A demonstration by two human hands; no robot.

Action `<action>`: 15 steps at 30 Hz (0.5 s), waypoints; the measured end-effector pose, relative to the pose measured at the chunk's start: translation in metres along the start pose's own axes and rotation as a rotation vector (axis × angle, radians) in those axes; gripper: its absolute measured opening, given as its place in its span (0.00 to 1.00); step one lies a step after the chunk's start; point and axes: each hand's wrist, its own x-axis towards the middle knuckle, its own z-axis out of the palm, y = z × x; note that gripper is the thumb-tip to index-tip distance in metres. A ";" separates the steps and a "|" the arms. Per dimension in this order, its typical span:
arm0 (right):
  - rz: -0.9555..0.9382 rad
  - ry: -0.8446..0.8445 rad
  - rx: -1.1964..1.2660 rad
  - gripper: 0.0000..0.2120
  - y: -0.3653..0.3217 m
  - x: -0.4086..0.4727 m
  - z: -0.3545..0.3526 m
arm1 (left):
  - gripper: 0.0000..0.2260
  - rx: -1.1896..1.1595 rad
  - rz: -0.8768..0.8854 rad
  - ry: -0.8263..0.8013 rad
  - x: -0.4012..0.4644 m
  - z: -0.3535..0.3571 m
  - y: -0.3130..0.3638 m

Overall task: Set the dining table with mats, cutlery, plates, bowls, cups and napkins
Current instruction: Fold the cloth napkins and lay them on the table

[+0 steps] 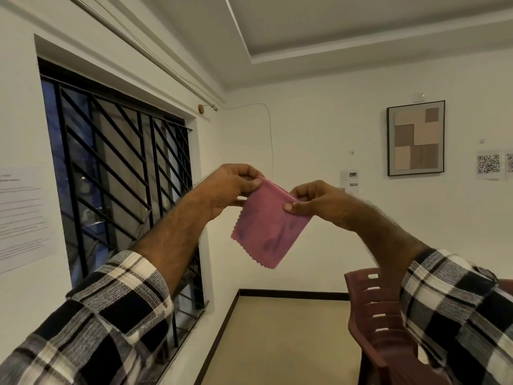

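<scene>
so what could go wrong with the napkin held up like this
1. Both hands, left and right, only pinch the top corners of the pink napkin; a slip could drop it to the floor.
2. It hangs folded and loose, so the fold may fall open.
3. No table is in view, and the chair stands close to the right arm; lowering blind might snag it.

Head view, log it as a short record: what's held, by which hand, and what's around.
held item: pink napkin, folded, zigzag lower edge
left hand: pinches upper left corner
right hand: pinches upper right corner
position: held up in the air, hanging below the hands
surroundings: barred window, framed picture, maroon plastic chair
table: not in view
</scene>
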 end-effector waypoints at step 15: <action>-0.021 0.234 0.031 0.19 -0.010 -0.004 -0.008 | 0.05 -0.041 0.093 0.046 -0.012 0.008 -0.040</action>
